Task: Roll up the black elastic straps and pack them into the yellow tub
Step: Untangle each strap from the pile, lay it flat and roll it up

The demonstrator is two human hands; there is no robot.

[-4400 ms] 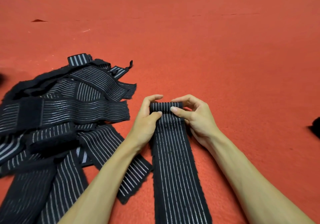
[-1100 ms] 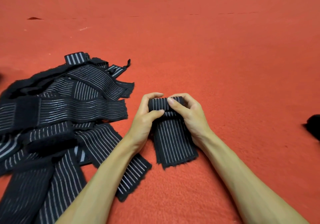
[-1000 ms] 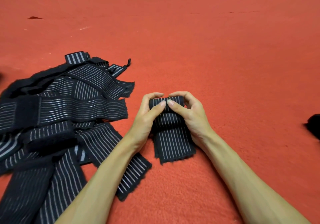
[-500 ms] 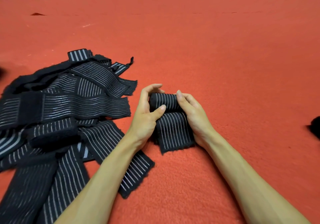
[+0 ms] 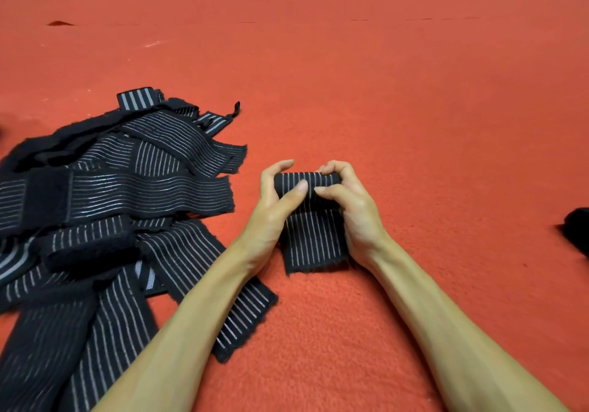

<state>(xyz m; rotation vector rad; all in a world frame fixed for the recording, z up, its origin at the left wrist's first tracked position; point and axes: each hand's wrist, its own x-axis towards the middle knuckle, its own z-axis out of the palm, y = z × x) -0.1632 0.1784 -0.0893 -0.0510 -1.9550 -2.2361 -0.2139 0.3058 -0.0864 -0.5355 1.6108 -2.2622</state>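
Both grips, left hand [image 5: 271, 207] and right hand [image 5: 353, 210], are clamped on the black white-striped elastic strap roll [image 5: 314, 180], near-centre on the red felt worktop [image 5: 382, 93]; the short tail [image 5: 314, 246] should be wound tight, edges aligned.

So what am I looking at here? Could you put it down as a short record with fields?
Surface: red carpet
Being rolled: black striped strap, far end wound into a roll, short tail flat on the carpet
Left hand: grips the roll's left end, thumb pressing on it
Right hand: grips the roll's right end
Waiting: pile of loose straps, left of the hands
Yellow tub: not in view
Right edge: dark object, unclear
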